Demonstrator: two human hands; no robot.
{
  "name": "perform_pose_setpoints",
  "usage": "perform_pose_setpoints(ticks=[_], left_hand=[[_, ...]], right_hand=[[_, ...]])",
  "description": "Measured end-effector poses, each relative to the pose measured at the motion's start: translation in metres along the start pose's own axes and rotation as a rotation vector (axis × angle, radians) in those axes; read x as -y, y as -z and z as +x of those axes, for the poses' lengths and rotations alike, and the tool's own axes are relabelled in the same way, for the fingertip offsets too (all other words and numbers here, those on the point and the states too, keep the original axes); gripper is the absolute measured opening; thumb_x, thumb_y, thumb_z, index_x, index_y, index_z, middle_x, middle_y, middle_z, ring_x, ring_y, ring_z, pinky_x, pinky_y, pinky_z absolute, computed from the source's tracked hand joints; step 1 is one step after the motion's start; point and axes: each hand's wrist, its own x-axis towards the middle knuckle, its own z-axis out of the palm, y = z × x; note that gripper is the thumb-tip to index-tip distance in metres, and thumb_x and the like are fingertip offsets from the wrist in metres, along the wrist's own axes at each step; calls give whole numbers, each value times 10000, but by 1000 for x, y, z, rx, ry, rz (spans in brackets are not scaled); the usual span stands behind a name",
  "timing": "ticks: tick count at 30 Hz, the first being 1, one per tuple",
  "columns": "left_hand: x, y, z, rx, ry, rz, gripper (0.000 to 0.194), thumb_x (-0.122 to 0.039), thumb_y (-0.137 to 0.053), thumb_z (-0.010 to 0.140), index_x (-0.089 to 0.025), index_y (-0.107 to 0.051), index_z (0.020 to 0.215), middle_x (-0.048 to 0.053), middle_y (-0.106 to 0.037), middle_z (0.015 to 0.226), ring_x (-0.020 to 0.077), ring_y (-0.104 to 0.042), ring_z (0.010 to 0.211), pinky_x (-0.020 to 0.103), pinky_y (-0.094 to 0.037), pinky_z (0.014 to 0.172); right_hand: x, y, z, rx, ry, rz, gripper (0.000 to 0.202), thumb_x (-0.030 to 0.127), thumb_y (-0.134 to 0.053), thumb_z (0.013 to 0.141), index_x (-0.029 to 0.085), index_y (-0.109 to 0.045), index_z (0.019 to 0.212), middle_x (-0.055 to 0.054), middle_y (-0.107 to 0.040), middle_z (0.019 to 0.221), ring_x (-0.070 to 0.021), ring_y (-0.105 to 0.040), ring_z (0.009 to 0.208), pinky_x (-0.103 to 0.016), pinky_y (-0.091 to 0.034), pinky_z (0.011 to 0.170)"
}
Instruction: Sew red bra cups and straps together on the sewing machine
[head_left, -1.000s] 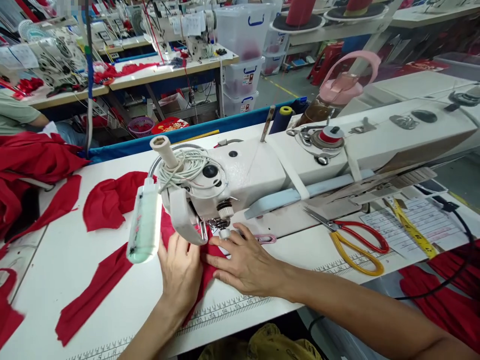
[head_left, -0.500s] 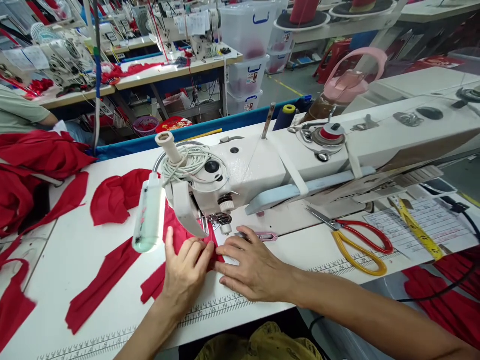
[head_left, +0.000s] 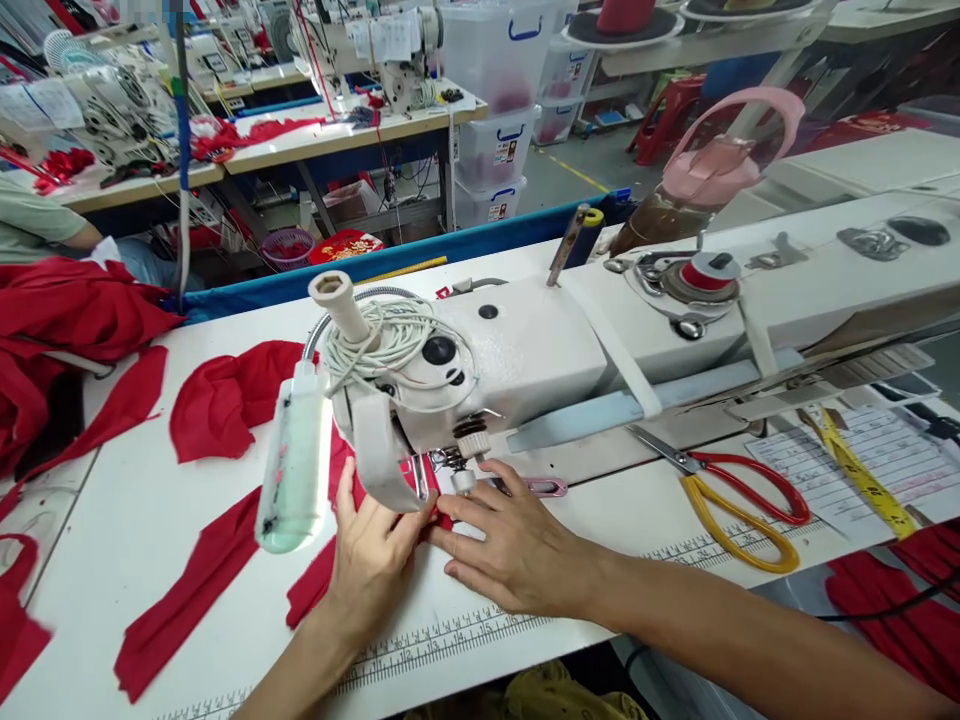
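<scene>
A white sewing machine (head_left: pixel 487 345) stands before me, with red fabric (head_left: pixel 341 470) under its head beside the needle. My left hand (head_left: pixel 379 555) is closed on the edge of this fabric, left of the presser foot. Its thumb and bent fingers come together there, and some fingertips are hidden behind the machine head. Palm down, my right hand (head_left: pixel 517 540) lies to the right of the needle. Its fingers are spread, and the foremost ones touch the fabric's right edge. Behind that hand a small pink-handled tool (head_left: pixel 547 487) is partly covered.
Scissors (head_left: pixel 742 500) with red and yellow handles lie at right, beside a tape measure (head_left: pixel 862 480) on written paper. A lamp (head_left: pixel 292 470) hangs left of the needle. Red fabric pieces (head_left: pixel 191 595) spread leftward. A bottle with a pink lid (head_left: pixel 712 170) stands behind the machine.
The view has shifted slightly, so the machine's right part and the scissors appear farther right. My left fingers reach further behind the machine head; both hands stay by the needle.
</scene>
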Motion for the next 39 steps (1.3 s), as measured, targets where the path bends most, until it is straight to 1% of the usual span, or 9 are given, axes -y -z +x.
perform_pose_setpoints(ticks=[3, 7, 11, 19, 22, 26, 30, 35, 39], left_hand=[[4, -3, 4, -11, -4, 50, 206, -47, -514, 929, -184, -642, 1014, 22, -682, 825, 187, -599, 800, 551, -372, 1024], [-5, -3, 2, -13, 72, 76, 177, -51, -535, 917, -165, -637, 1006, 26, -657, 808, 172, -570, 750, 495, -405, 998], [-9, 1, -1, -11, 92, 24, 274, -19, -492, 915, -202, -641, 1056, 5, -657, 820, 169, -597, 796, 529, -333, 1076], [-6, 4, -2, 30, 41, -39, 287, -2, -529, 897, -197, -661, 1062, -1, -672, 859, 150, -594, 792, 579, -233, 1134], [-5, 4, -4, 29, 28, -47, 276, -11, -524, 909, -194, -656, 1068, 4, -676, 874, 146, -602, 803, 576, -231, 1134], [5, 2, 0, 48, -9, -7, 285, -17, -503, 912, -198, -650, 1076, 6, -679, 847, 163, -610, 798, 523, -314, 1054], [16, -1, 8, 22, -30, 73, 299, 24, -489, 848, -198, -656, 960, 12, -688, 816, 202, -610, 776, 471, -354, 932], [14, -2, 16, 20, 3, 71, 255, -8, -489, 884, -179, -638, 1001, 34, -702, 898, 219, -619, 842, 426, -342, 868], [12, 0, 17, 23, -2, 40, 154, -86, -495, 946, -173, -620, 969, 29, -693, 870, 204, -610, 809, 431, -328, 874]], right_hand=[[0, 0, 2, 30, -24, -10, 302, 403, -484, 1003, 228, -601, 1220, -74, -611, 1284, -238, -530, 1052, -502, -250, 1033], [1, -1, 1, 8, -2, -18, 295, 380, -483, 1002, 195, -612, 1193, -89, -626, 1260, -235, -534, 1046, -492, -267, 1014], [1, -2, -1, -25, 21, -35, 283, 339, -512, 993, 177, -616, 1200, -91, -651, 1205, -237, -549, 1037, -476, -293, 978], [0, -5, -3, -63, 47, -13, 276, 328, -487, 1002, 159, -627, 1171, -89, -683, 1130, -222, -556, 990, -449, -319, 950], [0, -4, -3, -77, 50, -16, 258, 325, -496, 996, 163, -637, 1138, -77, -688, 1107, -214, -553, 957, -445, -315, 950], [0, -4, 1, -67, 18, -33, 280, 356, -520, 986, 164, -626, 1161, -69, -666, 1160, -218, -546, 967, -454, -302, 976], [-3, -6, 6, -33, -27, -56, 311, 376, -473, 1008, 180, -612, 1206, -81, -655, 1221, -229, -537, 1001, -464, -292, 989], [-5, -8, 6, -70, -12, -78, 365, 382, -466, 1013, 134, -586, 1253, -98, -663, 1203, -229, -529, 1008, -454, -297, 978], [-4, -8, 6, -92, -5, -100, 347, 362, -491, 1002, 126, -592, 1236, -100, -668, 1179, -223, -529, 980, -438, -311, 949]])
